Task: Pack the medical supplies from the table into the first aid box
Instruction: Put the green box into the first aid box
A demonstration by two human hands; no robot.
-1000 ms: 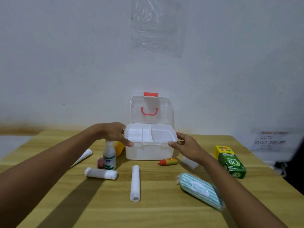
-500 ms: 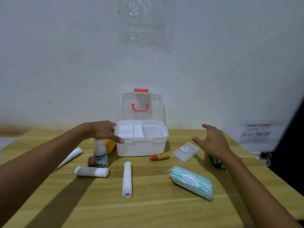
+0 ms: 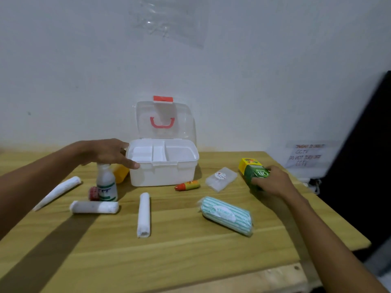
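Observation:
The white first aid box [image 3: 163, 174] stands open at the back of the wooden table [image 3: 190, 250], its clear lid with a red handle upright. My left hand [image 3: 108, 152] rests on the box's left rim, fingers apart. My right hand [image 3: 273, 181] closes around the green and yellow carton [image 3: 252, 171] at the right. Loose on the table lie three white bandage rolls [image 3: 143, 214], a white bottle [image 3: 106, 183], a small red-orange tube [image 3: 187, 185], a clear flat packet [image 3: 221, 178] and a green-striped pack [image 3: 227, 215].
A yellow object [image 3: 121, 173] sits behind the bottle, against the box. A small red item [image 3: 93, 193] lies left of the bottle. The wall is close behind the box. The table's right edge drops off beside a dark panel [image 3: 359, 166].
My right hand left the box's right side, swung out to the right and came down on the green carton. The left hand stayed on the box. The view shifted right.

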